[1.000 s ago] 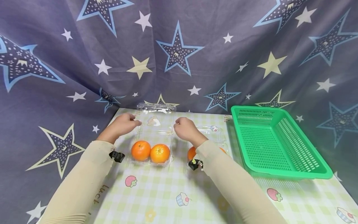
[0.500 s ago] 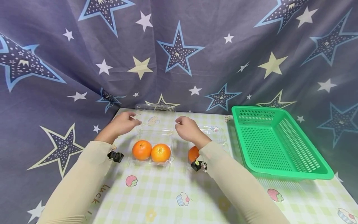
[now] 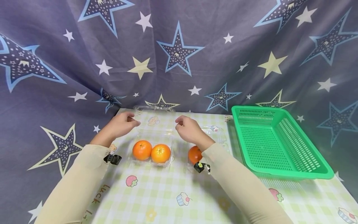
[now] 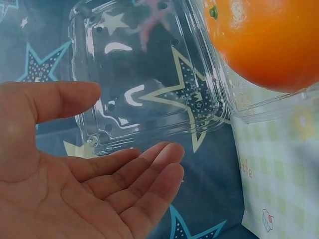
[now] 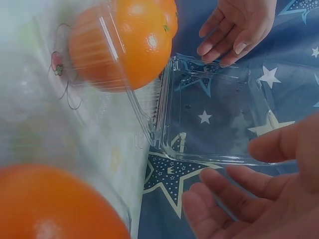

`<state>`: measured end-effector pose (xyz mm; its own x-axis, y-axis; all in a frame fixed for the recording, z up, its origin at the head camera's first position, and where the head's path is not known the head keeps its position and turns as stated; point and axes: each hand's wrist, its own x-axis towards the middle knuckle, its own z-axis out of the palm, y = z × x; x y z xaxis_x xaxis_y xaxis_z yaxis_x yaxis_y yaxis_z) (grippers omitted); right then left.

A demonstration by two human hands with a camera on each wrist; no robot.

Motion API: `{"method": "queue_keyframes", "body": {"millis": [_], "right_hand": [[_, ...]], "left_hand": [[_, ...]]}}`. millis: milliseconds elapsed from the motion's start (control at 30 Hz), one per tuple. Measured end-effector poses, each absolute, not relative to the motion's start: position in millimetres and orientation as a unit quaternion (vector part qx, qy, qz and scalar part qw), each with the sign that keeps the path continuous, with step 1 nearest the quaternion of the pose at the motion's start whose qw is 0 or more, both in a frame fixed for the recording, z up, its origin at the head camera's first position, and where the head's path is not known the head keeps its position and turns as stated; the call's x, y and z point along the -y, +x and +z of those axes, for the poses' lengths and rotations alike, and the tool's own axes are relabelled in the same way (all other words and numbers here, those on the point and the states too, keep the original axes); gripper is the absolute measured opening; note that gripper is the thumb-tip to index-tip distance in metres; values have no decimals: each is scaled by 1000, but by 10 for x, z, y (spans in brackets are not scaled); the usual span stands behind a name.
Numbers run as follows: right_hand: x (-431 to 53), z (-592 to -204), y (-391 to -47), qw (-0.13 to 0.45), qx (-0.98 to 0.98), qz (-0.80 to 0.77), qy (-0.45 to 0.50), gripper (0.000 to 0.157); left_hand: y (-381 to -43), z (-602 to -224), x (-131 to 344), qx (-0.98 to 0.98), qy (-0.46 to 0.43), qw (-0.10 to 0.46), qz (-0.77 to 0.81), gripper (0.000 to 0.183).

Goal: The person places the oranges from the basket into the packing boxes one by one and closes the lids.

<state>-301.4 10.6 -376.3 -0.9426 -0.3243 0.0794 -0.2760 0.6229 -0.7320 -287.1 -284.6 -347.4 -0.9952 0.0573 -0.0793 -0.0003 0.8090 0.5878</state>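
A clear plastic clamshell box (image 3: 149,163) on the table holds two oranges (image 3: 142,150) side by side. Its see-through lid (image 4: 134,74) stands raised at the far side, hinged behind the fruit. My left hand (image 3: 123,125) is by the lid's left side, thumb and fingers apart with the lid's corner between them. Opposite it, my right hand (image 5: 254,184) has its thumb and loosely bent fingers spread about the lid's right edge; whether they touch is unclear. Below my right wrist, a second clear box (image 3: 218,135) contains an orange (image 3: 195,154), partly hidden by the arm.
A green perforated basket (image 3: 282,175) stands on the right of the table. The checked tablecloth (image 3: 156,193) reaches back to a dark star-patterned curtain (image 3: 212,28), which hangs close behind the lid and also along the left side.
The lid has tipped a little farther back, and its upper edge looks lower. Bright reflections on it have gone. Both hands have moved only slightly.
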Motion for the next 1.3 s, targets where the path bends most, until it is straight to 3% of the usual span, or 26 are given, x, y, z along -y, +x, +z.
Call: {"method": "queue_keyframes", "body": {"millis": [1300], "right_hand": [[-185,-3808,-2695,-12,-853,-488,-184,20]], "left_hand": [[-2417,-3502,2955,-940,34,-38,337,49]]}}
